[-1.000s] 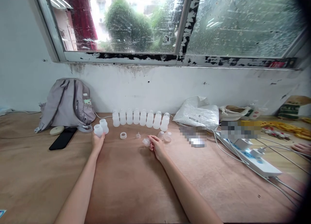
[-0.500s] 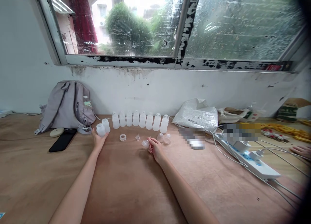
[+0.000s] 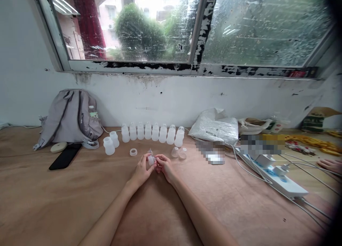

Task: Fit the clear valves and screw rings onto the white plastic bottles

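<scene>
In the head view my left hand (image 3: 141, 170) and my right hand (image 3: 165, 166) meet over the table. Both pinch a small translucent bottle collar with a clear nipple (image 3: 151, 160), the left on its ring side and the right at its other end. Just behind the fingers a loose clear nipple (image 3: 150, 151) is partly visible. A separate collar ring (image 3: 133, 152) lies to the left. Two open frosted baby bottles (image 3: 109, 146) stand farther left. To the right of my hands rest two clear domed caps (image 3: 182, 153).
Several capped bottles (image 3: 148, 131) stand in a row near the wall. A grey backpack (image 3: 71, 118), a black phone (image 3: 65, 157) and a round pale disc (image 3: 58, 147) are at left. Rightward lie a plastic-wrapped parcel (image 3: 215, 128), a corded power strip (image 3: 283, 183) and another person's hand (image 3: 330, 165).
My left hand has let go of the open bottle and come right to the collar and nipple. My right hand has drawn slightly left with that piece. The open bottles stay standing.
</scene>
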`<control>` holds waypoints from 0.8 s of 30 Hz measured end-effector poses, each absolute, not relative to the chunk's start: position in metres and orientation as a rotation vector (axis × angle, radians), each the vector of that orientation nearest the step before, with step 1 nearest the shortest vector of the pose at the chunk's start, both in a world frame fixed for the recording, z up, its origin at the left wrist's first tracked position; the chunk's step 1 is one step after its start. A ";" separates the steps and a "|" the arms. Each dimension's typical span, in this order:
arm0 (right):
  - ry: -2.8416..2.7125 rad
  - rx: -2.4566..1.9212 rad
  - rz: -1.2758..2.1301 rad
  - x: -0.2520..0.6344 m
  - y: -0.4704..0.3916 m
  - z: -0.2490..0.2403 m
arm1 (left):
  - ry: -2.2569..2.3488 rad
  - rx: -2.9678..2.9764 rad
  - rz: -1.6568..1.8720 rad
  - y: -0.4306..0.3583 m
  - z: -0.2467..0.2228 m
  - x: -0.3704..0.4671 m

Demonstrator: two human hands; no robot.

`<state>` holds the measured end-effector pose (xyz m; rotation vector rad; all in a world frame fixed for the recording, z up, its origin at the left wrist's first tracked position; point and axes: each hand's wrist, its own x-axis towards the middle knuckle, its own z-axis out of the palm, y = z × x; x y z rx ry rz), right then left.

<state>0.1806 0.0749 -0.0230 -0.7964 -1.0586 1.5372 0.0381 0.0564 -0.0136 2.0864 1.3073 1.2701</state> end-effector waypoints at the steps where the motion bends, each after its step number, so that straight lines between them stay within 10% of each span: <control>1: -1.113 -0.813 1.515 0.179 0.074 -0.024 | 1.321 2.084 1.255 0.056 -0.017 0.039; 24: -1.544 -0.995 1.294 0.170 0.072 -0.024 | 1.439 2.249 1.075 0.048 -0.018 0.026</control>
